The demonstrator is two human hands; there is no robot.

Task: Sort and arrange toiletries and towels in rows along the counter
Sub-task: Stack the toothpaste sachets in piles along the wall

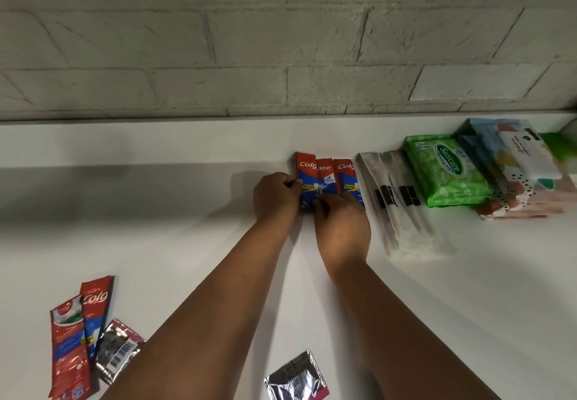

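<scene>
**Three toothpaste sachets lined up at the wall**

Three Colgate sachets [324, 178] lie side by side on the white worktop [187, 212]. Left hand [274, 195] pinches the leftmost sachet's edge; right hand [342, 224], fingers curled, pinches the middle one. Wet wipes pack [443, 170] lies further right.

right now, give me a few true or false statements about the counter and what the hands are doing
1. Both hands, left hand and right hand, touch the red and blue Colgate sachets in the row. True.
2. The green Sanicare wipes pack lies left of those sachets. False: it lies to their right.
3. A silver foil sachet lies near the front edge. True.
4. The white counter backs onto a wooden wall. False: it is grey brick.
</scene>
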